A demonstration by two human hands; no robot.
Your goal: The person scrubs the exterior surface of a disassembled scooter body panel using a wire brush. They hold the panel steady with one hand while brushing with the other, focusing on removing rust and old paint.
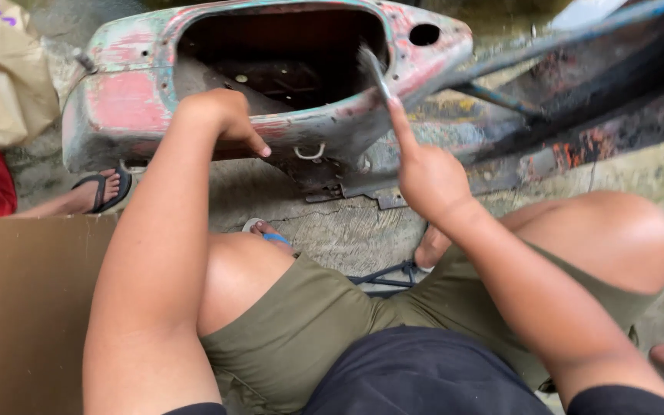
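In the head view, the left hand (228, 119) rested with curled fingers on the near edge of the old scooter body shell (140, 92), whose pink and teal paint was worn. The right hand (428, 177) was closed around a thin metal scraper (374, 69), the index finger along it; its blade touched the shell's opening rim. A brown cardboard sheet (28, 307) lay at the left, on the concrete ground (347, 230).
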